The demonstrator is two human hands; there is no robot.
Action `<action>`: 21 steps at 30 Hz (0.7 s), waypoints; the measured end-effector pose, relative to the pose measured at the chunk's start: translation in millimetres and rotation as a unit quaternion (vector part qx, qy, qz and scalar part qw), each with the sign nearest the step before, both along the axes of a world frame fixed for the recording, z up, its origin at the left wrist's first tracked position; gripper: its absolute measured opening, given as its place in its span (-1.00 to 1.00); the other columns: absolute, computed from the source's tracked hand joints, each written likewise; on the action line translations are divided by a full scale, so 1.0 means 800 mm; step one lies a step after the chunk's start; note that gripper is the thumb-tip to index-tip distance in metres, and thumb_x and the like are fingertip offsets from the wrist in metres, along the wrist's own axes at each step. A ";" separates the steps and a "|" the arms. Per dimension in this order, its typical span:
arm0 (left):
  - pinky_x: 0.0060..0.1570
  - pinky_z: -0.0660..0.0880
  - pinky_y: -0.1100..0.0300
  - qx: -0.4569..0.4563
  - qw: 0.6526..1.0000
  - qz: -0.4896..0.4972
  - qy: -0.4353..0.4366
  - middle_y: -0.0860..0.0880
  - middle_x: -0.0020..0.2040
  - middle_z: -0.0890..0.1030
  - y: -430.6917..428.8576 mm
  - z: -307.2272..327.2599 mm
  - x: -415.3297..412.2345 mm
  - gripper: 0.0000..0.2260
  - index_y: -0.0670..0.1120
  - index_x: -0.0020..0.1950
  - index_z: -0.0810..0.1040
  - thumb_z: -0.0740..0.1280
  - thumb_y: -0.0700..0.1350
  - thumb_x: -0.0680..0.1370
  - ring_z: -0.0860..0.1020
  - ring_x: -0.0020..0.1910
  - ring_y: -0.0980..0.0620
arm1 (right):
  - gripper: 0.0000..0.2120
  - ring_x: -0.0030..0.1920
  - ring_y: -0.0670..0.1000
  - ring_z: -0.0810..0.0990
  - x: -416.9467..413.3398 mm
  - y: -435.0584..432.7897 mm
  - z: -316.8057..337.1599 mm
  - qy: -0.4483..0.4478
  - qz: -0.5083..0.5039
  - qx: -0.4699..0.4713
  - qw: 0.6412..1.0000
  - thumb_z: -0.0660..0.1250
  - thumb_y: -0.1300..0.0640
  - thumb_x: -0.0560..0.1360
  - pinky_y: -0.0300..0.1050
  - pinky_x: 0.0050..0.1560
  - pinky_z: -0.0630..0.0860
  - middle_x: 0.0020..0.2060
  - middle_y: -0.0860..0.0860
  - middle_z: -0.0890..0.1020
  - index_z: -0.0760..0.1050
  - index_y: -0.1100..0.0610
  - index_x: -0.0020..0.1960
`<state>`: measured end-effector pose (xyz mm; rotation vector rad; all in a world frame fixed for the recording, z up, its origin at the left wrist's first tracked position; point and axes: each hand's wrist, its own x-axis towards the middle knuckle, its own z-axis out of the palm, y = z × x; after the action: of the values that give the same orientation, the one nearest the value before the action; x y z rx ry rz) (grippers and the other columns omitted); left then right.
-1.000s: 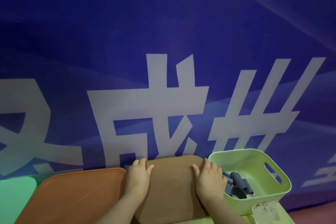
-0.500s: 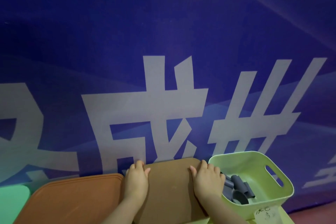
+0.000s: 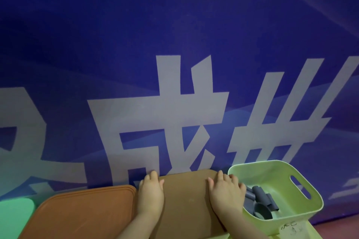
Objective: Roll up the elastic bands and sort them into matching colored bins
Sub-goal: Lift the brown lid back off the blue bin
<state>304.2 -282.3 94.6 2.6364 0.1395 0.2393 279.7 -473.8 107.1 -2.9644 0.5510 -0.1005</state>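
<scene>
The left hand (image 3: 150, 193) grips the left edge of a brown board (image 3: 186, 203), with the thumb on the top face and the fingers bent down over the side. The right hand (image 3: 226, 195) mirrors it on the right edge, thumb on top and fingers folded over toward the bin (image 3: 310, 206). The fingertips under the edges are hidden, so how tightly they clamp cannot be told. Neither hand has a band in it. Both forearms come up from the near edge of the view and angle slightly inward, wrists low, so the board sits squarely between the palms with its far end close to the banner (image 3: 174, 44). Just right of the right hand, touching or nearly touching its knuckles, the pale green bin holds several grey rolls (image 3: 261, 194). They lie loosely piled at the bottom, and a handwritten label (image 3: 290, 229) shows on the bin's near wall. Left of the board lies an orange lid (image 3: 83, 213), and a green shape (image 3: 13, 215) lies beyond it at the far left. Some bands look already rolled and binned. No unrolled band is in view, so how many remain cannot be judged. The hands seem busy with the board, not with rolling.
</scene>
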 end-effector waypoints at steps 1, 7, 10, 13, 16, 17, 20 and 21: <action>-0.06 0.36 0.22 0.005 1.000 -0.001 -0.001 -0.02 0.12 0.52 0.000 0.000 -0.001 -0.77 -0.09 0.19 0.39 0.12 -0.02 0.61 0.45 0.07 -0.01 | -0.48 0.36 0.03 0.27 0.001 0.000 -0.001 0.002 0.001 0.000 1.000 -0.11 -0.18 0.58 0.03 0.28 0.20 0.31 -0.06 0.45 0.22 0.05 0.42; -0.01 0.39 0.15 0.022 1.000 -0.004 -0.013 -0.05 0.11 0.54 -0.002 -0.002 -0.002 -0.74 -0.11 0.17 0.44 0.10 -0.01 0.61 0.48 0.06 -0.05 | -0.42 0.46 0.03 0.15 -0.001 -0.003 -0.005 0.003 0.012 0.018 1.000 -0.12 -0.20 0.58 0.07 0.39 0.10 0.41 -0.03 0.33 0.12 0.09 0.49; -0.01 0.40 0.14 0.022 0.999 -0.009 -0.023 -0.08 0.14 0.52 0.001 0.000 -0.006 -0.72 -0.13 0.16 0.48 0.10 -0.02 0.61 0.47 0.07 -0.06 | -0.36 0.50 0.04 0.04 -0.006 -0.008 -0.007 0.019 0.032 0.026 0.999 -0.16 -0.25 0.56 0.13 0.44 -0.01 0.49 0.00 0.18 0.02 0.10 0.52; 0.15 0.40 0.14 0.057 0.998 -0.024 -0.004 -0.04 0.28 0.44 0.001 0.008 -0.015 -0.64 -0.10 0.25 0.47 0.06 0.05 0.61 0.41 0.20 -0.01 | -0.19 0.51 0.03 -0.05 -0.012 -0.009 -0.007 0.016 0.043 0.031 0.998 -0.39 -0.34 0.42 0.15 0.46 -0.09 0.52 0.01 0.05 -0.06 0.10 0.52; 0.34 0.24 0.14 0.074 0.996 -0.039 0.038 -0.02 0.44 0.28 -0.003 0.016 -0.034 -0.52 -0.11 0.44 0.27 0.03 0.12 0.60 0.26 0.38 0.01 | -0.04 0.52 0.00 -0.10 -0.019 -0.006 -0.006 0.002 0.058 0.024 0.998 -0.52 -0.34 0.25 0.15 0.46 -0.13 0.52 -0.02 0.01 -0.09 0.08 0.53; 0.39 0.18 0.14 0.079 0.995 -0.046 0.047 -0.02 0.48 0.22 -0.003 0.017 -0.042 -0.48 -0.10 0.47 0.19 0.03 0.14 0.60 0.21 0.43 0.01 | -0.01 0.52 0.00 -0.10 -0.023 -0.005 -0.006 0.005 0.062 0.023 0.998 -0.54 -0.35 0.22 0.16 0.47 -0.15 0.52 -0.03 0.02 -0.08 0.07 0.53; 0.44 0.08 0.12 0.088 0.993 -0.056 0.059 -0.01 0.51 0.14 0.001 0.016 -0.057 -0.43 -0.08 0.51 0.09 0.00 0.19 0.58 0.12 0.47 0.02 | 0.17 0.52 0.00 -0.11 -0.032 -0.003 -0.005 0.019 0.066 0.020 0.997 -0.70 -0.43 0.09 0.17 0.46 -0.17 0.52 -0.05 0.04 -0.06 0.06 0.53; 0.45 0.05 0.13 0.086 0.993 -0.056 0.062 0.00 0.51 0.14 0.002 0.016 -0.059 -0.42 -0.08 0.51 0.08 -0.01 0.21 0.58 0.10 0.48 0.02 | 0.22 0.52 0.00 -0.11 -0.034 -0.003 -0.006 0.020 0.066 0.019 0.997 -0.75 -0.42 0.04 0.17 0.46 -0.17 0.52 -0.05 0.05 -0.04 0.07 0.52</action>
<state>256.7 -281.1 107.5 2.8198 0.0126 0.0508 252.4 -476.4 102.4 -2.9609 0.3570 -0.0188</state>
